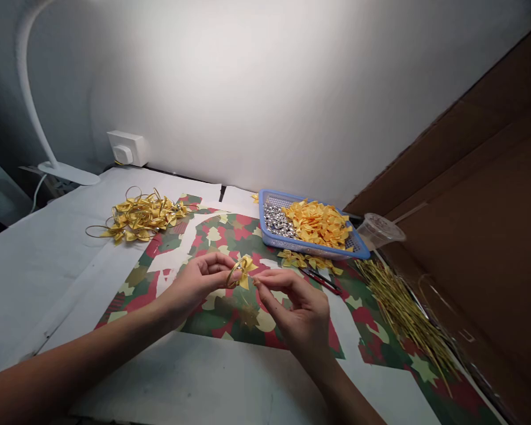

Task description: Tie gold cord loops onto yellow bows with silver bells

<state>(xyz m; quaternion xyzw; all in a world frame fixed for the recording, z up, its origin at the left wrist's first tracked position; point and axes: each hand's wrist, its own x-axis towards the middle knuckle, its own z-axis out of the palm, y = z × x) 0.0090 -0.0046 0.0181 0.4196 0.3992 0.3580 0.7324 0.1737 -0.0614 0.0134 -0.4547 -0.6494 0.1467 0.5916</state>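
In my left hand [206, 276], thumb and fingers pinch a yellow ribbon bow [246, 273] with a loop of gold wire. The bow is over the middle of the patterned paper [230, 327]. Just to its right, my right hand [301, 307] is closed in a pinch, with thumb and forefinger tips together. What lies between those tips is too small to make out; it may be an end of the wire. Behind my right hand lie several loose yellow bows [307, 260] and a small pair of red-and-black handled snips [322, 280].
A blue basket [265, 236] at the back holds silver bells [278, 221] and yellow bows [321, 224]. Finished-looking looped bows [144, 215] are heaped at left. Gold wire stems [402, 313] and a clear plastic cup [380, 231] lie right, by a cardboard wall [478, 195]. A lamp [68, 172] stands back left.
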